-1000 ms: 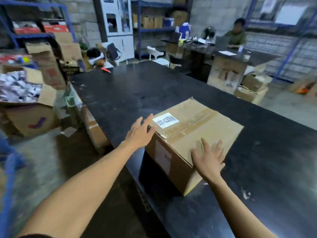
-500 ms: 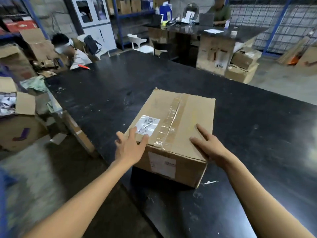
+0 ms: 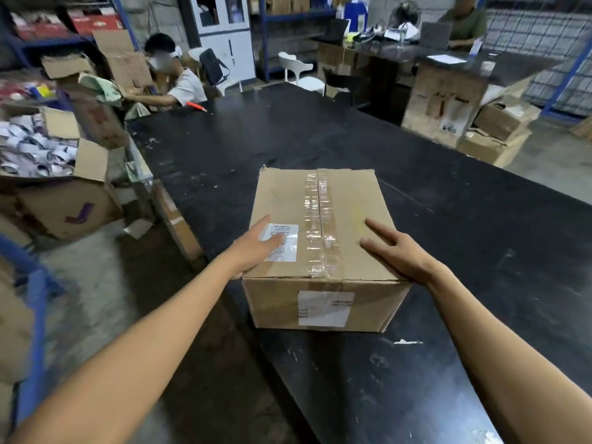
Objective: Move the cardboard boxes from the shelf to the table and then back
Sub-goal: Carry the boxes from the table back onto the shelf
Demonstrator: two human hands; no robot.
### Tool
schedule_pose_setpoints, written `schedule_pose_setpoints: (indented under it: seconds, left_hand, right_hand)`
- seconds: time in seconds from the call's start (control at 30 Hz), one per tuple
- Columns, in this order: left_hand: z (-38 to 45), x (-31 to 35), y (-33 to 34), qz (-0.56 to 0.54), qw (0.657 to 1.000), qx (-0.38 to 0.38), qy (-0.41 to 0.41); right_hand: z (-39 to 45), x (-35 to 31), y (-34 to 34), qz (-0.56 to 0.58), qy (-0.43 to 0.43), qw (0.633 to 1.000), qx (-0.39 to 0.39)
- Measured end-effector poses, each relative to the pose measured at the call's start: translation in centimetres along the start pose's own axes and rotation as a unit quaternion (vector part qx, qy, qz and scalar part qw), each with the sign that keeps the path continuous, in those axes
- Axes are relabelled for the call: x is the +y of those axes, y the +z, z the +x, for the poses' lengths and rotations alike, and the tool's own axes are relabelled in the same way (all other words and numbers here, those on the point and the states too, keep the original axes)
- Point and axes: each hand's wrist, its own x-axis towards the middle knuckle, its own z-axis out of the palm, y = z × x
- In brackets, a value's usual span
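Note:
A taped cardboard box [image 3: 342,200] with white labels stands on the black table [image 3: 464,251], close to its near left edge. My left hand [image 3: 256,248] lies flat on the box's near left corner, fingers over the top label. My right hand [image 3: 397,251] lies flat on the near right corner with its fingers spread. Neither hand curls around the box.
Open cardboard boxes [image 3: 64,206] full of packets crowd the floor at left, beside a blue shelf frame [image 3: 35,315]. One person [image 3: 182,84] sits at the table's far left end, another [image 3: 464,20] at a back desk. More boxes [image 3: 499,129] stand at right.
The box has turned on the table until its short side faces me. Both hands have shifted from its sides onto its top near corners. My view has swung left.

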Motion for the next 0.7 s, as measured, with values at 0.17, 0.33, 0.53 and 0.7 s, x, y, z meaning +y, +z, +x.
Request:
schedule_pose_setpoints:
  seconds: [0.17,0.33,0.53,0.7]
  left_hand:
    - [-3.1,-1.7,-0.1,0.002,0.999,0.053,0.013]
    - [-10.9,-6.5,-2.7,0.032,0.991,0.128,-0.036]
    - [-23.0,-12.3,-8.4,0.064,0.954,0.261,-0.129]
    - [-34.0,-15.5,-12.3,0.05,0.909,0.376,-0.174]
  right_hand:
    - [-2.3,-0.2,2.5,0.002,-0.012,1.0,0.005]
    - [-4.4,-2.6,8.0,-0.016,-0.07,0.996,-0.053]
    - [-6.7,-9.1,17.4,-0.008,-0.17,0.974,-0.151]
    - [-9.9,-15.7,24.2,0.015,-0.254,0.941,-0.223]
